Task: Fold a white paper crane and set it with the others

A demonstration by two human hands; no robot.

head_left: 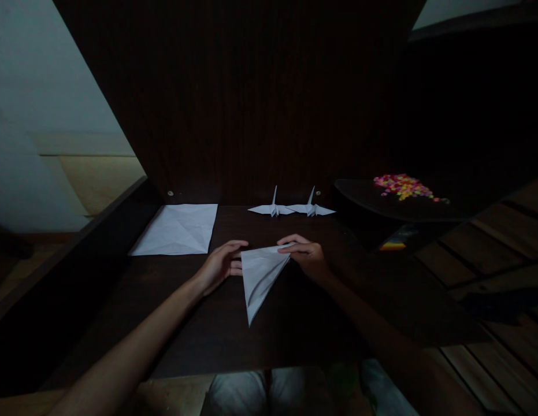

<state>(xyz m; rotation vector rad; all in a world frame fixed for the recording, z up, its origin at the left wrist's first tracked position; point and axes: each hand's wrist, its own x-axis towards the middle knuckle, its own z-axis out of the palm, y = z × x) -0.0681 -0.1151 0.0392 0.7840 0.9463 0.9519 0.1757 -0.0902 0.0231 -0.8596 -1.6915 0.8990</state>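
We are holding a partly folded paper (260,274) between our two hands, over the table (186,341), its narrow point facing back toward us. Our right hand (312,260) is gripping the paper's far right corner, thumb and fingers pinching the layers together. Our left hand (220,266) is curving loosely along the opposite edge, some fingertips slipping behind it; whether it is pinching anything, we cannot tell.

By our judgement, two pieces are looking finished: one paper crane (274,211) is standing beyond the gap between our hands, and a second paper crane (312,211) is standing straight beyond the right hand, their near wings meeting or overlapping. The piece in our hands is showing only a middle stage: it is forming a triangle, with a loose layer bulging along the side nearer the right hand, and no neck or wings are showing. Beyond and to the left of the left hand, a white sheet (177,229) is lying flat, creased but opened out, so its shaping is seemingly all left to do. Well right of the right hand, small colourful pieces (403,186) are resting in a heap on a dark ledge (359,196).
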